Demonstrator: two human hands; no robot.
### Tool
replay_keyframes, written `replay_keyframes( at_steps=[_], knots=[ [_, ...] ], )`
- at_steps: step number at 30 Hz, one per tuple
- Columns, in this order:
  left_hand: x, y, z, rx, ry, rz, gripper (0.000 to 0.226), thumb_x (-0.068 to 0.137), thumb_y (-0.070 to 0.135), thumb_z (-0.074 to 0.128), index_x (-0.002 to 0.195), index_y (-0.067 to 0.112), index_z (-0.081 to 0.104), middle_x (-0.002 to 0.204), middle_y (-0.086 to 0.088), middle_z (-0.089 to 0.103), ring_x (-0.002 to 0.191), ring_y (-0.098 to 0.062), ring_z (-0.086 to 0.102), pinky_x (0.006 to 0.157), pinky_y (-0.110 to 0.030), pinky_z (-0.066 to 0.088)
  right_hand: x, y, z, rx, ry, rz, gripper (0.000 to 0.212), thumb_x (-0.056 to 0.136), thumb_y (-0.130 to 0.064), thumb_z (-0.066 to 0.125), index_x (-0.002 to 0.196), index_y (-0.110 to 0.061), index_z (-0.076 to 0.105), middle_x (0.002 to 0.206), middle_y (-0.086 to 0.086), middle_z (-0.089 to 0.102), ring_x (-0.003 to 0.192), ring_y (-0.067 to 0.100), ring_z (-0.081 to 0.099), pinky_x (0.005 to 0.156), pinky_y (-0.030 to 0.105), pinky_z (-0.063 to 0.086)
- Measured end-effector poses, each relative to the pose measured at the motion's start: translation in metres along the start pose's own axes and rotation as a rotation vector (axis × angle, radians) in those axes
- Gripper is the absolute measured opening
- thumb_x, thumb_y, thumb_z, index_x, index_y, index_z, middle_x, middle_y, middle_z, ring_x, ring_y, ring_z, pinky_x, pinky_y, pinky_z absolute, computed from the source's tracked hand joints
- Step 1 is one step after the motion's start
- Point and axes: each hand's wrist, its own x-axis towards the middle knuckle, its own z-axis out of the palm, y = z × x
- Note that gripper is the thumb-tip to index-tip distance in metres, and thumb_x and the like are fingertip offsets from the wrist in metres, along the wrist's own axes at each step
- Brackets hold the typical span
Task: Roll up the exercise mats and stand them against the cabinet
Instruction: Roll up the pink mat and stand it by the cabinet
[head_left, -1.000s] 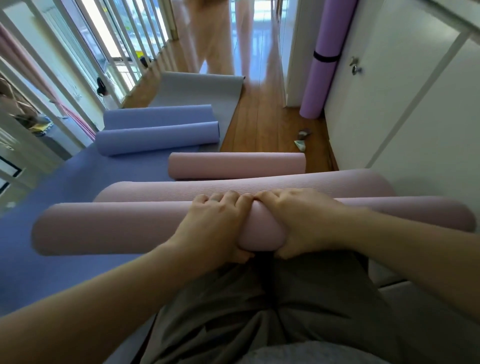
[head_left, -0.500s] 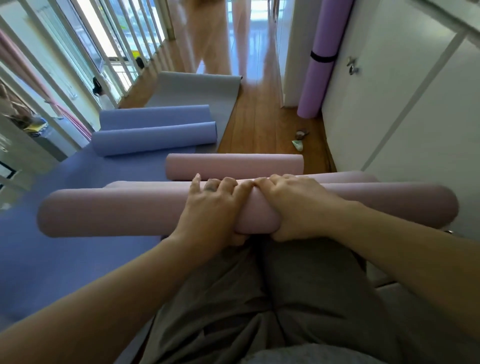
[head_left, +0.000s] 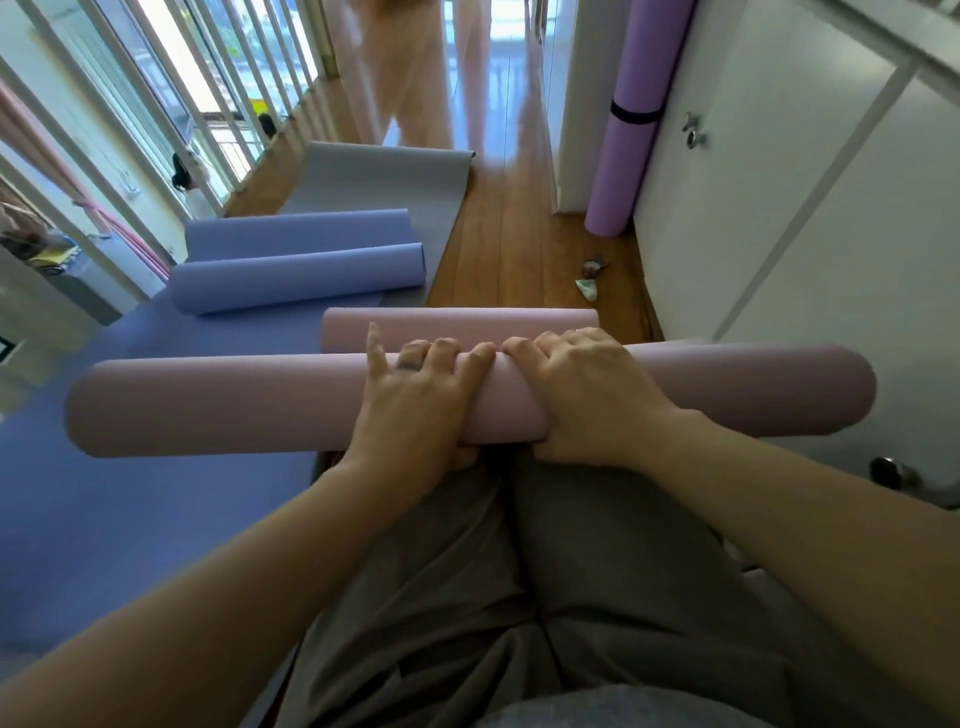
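Note:
A long pink rolled mat (head_left: 218, 402) lies crosswise in front of my knees. My left hand (head_left: 415, 400) and my right hand (head_left: 587, 395) press on its middle, side by side, fingers curled over the top. Just beyond it lies a second, shorter pink roll (head_left: 457, 325). A blue mat (head_left: 296, 278), partly rolled, rests farther back on the left. A purple rolled mat (head_left: 623, 140) with a black strap stands upright against the white cabinet (head_left: 779, 208) on the right.
A flat blue mat (head_left: 104, 519) covers the floor on the left and a grey mat (head_left: 374, 182) lies spread behind the blue roll. White railing bars (head_left: 130, 130) run along the left. Small objects (head_left: 589, 278) lie on the wood floor near the cabinet.
The pink roll has moved away from me, taking up the flat strip that showed beyond it. Both hands rode forward on it, and my left index finger has lifted.

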Motion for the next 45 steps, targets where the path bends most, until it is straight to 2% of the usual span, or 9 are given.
replay_keyframes(
  at_steps=[12, 18, 23, 27, 32, 36, 40, 43, 45],
  knots=[
    [-0.003, 0.01, -0.048, -0.012, -0.136, 0.09, 0.092, 0.078, 0.061, 0.063, 0.148, 0.034, 0.01, 0.142, -0.005, 0.044, 0.131, -0.028, 0.042, 0.113, -0.059, 0.002, -0.009, 0.019, -0.047, 0.102, -0.256, -0.107, 0.087, 0.064, -0.056, 0.073, 0.139, -0.037, 0.033, 0.127, -0.017, 0.053, 0.117, 0.008, 0.05, 0.112, 0.043, 0.023],
    [-0.003, 0.015, -0.028, -0.152, -0.268, 0.117, 0.095, 0.074, 0.066, 0.064, 0.147, 0.035, 0.012, 0.14, -0.005, 0.042, 0.128, -0.028, 0.04, 0.113, -0.05, 0.023, -0.021, 0.013, -0.017, 0.187, -0.303, -0.036, 0.09, 0.062, -0.058, 0.075, 0.139, -0.037, 0.034, 0.132, -0.011, 0.051, 0.118, 0.013, 0.048, 0.105, 0.038, 0.037],
    [0.017, 0.002, -0.033, -0.226, -0.376, 0.133, 0.096, 0.065, 0.072, 0.068, 0.144, 0.037, 0.026, 0.134, 0.003, 0.05, 0.119, -0.021, 0.048, 0.1, -0.038, 0.038, -0.027, -0.004, -0.018, 0.031, -0.19, -0.015, 0.097, 0.074, -0.057, 0.069, 0.149, -0.028, 0.013, 0.147, -0.004, 0.037, 0.136, 0.02, 0.033, 0.118, 0.052, 0.005],
    [0.03, -0.005, -0.031, -0.352, -0.471, 0.099, 0.087, 0.068, 0.065, 0.071, 0.141, 0.037, 0.033, 0.134, 0.005, 0.049, 0.121, -0.019, 0.046, 0.101, -0.039, 0.037, -0.022, -0.013, -0.006, 0.031, -0.092, 0.027, 0.093, 0.071, -0.059, 0.071, 0.145, -0.025, 0.026, 0.14, 0.001, 0.046, 0.128, 0.022, 0.044, 0.115, 0.044, 0.023],
    [0.013, 0.007, -0.022, -0.077, -0.22, 0.123, 0.095, 0.073, 0.066, 0.065, 0.147, 0.027, 0.022, 0.141, -0.002, 0.045, 0.13, -0.024, 0.043, 0.111, -0.051, 0.025, -0.005, 0.002, -0.013, 0.135, -0.155, 0.003, 0.088, 0.064, -0.058, 0.077, 0.137, -0.026, 0.039, 0.127, -0.004, 0.055, 0.113, 0.016, 0.052, 0.098, 0.033, 0.038],
    [0.015, 0.0, -0.02, -0.17, -0.197, 0.125, 0.091, 0.071, 0.065, 0.068, 0.144, 0.03, 0.027, 0.138, 0.0, 0.048, 0.125, -0.021, 0.046, 0.105, -0.041, 0.035, 0.0, 0.003, -0.017, 0.144, -0.185, -0.008, 0.09, 0.065, -0.059, 0.077, 0.139, -0.027, 0.037, 0.13, -0.005, 0.053, 0.116, 0.016, 0.051, 0.099, 0.033, 0.037],
    [0.038, -0.012, -0.026, -0.281, -0.408, 0.069, 0.094, 0.068, 0.063, 0.073, 0.144, 0.035, 0.027, 0.133, 0.003, 0.049, 0.11, -0.015, 0.046, 0.095, -0.035, 0.041, -0.01, -0.003, -0.006, -0.009, -0.053, 0.0, 0.101, 0.072, -0.06, 0.071, 0.15, -0.023, 0.018, 0.147, 0.002, 0.04, 0.135, 0.024, 0.038, 0.117, 0.054, 0.01],
    [0.048, -0.013, -0.028, -0.322, -0.464, 0.054, 0.092, 0.067, 0.061, 0.075, 0.143, 0.035, 0.03, 0.129, 0.001, 0.05, 0.101, -0.014, 0.042, 0.091, -0.034, 0.04, -0.012, -0.004, 0.004, -0.018, 0.029, 0.009, 0.092, 0.072, -0.051, 0.074, 0.146, -0.02, 0.029, 0.138, 0.008, 0.05, 0.126, 0.029, 0.048, 0.114, 0.055, 0.02],
    [0.044, -0.01, -0.026, -0.279, -0.404, 0.049, 0.092, 0.068, 0.066, 0.071, 0.143, 0.033, 0.03, 0.132, 0.002, 0.05, 0.11, -0.018, 0.047, 0.096, -0.037, 0.039, -0.009, 0.001, 0.004, 0.0, 0.034, 0.017, 0.089, 0.07, -0.049, 0.075, 0.143, -0.02, 0.033, 0.134, 0.007, 0.053, 0.122, 0.028, 0.05, 0.111, 0.048, 0.029]
  ],
)
